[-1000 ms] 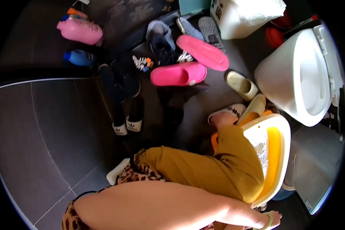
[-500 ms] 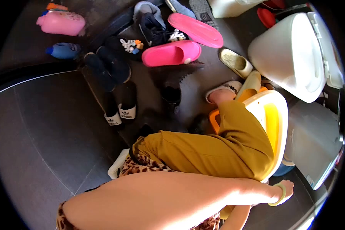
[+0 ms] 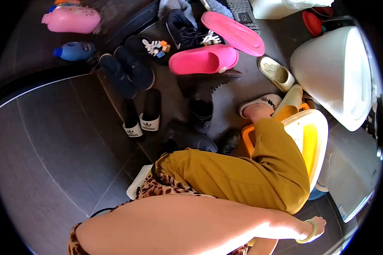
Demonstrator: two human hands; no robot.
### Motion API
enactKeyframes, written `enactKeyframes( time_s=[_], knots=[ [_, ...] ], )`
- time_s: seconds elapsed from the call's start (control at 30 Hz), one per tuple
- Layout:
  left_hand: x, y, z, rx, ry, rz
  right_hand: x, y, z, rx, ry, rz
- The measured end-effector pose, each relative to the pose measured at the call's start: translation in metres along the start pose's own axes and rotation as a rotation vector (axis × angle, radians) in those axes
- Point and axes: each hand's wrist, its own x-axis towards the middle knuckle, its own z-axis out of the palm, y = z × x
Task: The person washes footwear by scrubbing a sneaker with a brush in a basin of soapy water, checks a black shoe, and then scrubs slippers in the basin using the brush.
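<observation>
My left arm reaches across the bottom of the view from left to right. A pale green bracelet (image 3: 313,230) circles its wrist. My left hand (image 3: 320,225) is small at the lower right, over the dark tiled floor. Its fingers look curled in, and anything inside them is hidden. Part of my other forearm (image 3: 263,246) shows below the left one, with its hand out of sight. My bent leg in mustard trousers (image 3: 238,172) lies beyond the arm, its foot in a patterned slipper (image 3: 266,102). Against the shin stands a white-rimmed yellow tub (image 3: 321,146).
Pink slippers (image 3: 204,59), dark shoes (image 3: 134,68), black-and-white slides (image 3: 150,121) and boots (image 3: 200,111) lie about the floor. A white lidded bin (image 3: 334,72) and a grey box (image 3: 351,170) stand at right. Pink (image 3: 72,20) and blue (image 3: 76,51) bottles are upper left.
The view has shifted, so the shoes, bottles, bins and tub appear farther right and mostly lower. My left hand stays curled at the lower right, slightly lower in the picture.
</observation>
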Motion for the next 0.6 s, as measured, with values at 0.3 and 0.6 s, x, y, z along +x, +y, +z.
enactKeyframes(
  time_s=[0.3,0.6],
  knots=[
    [-0.005,0.015,-0.017,-0.001,-0.038,0.054,-0.008,0.012,0.021,0.092,0.327,-0.029],
    [-0.005,0.009,-0.041,0.294,-0.101,0.226,0.027,-0.083,0.056,0.924,0.152,-0.835]
  ],
)
